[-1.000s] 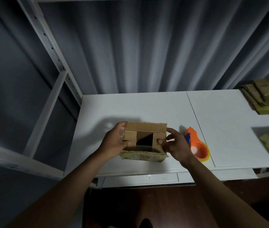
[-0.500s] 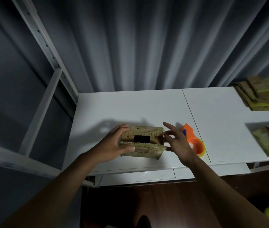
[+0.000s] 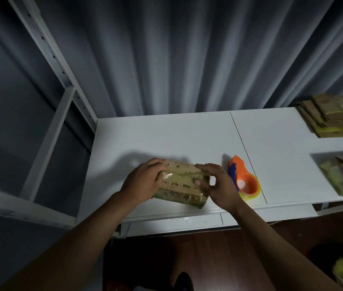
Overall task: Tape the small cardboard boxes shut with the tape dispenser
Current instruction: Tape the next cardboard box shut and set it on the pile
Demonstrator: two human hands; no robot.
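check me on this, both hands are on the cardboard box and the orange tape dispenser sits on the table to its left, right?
Not quite. In the head view both hands (left hand, right hand) are on the cardboard box, but the orange tape dispenser sits on the table to its right.

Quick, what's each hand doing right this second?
Left hand: curled round the left end of the cardboard box, holding it.
Right hand: fingers over the box's right end, thumb on top, holding it.
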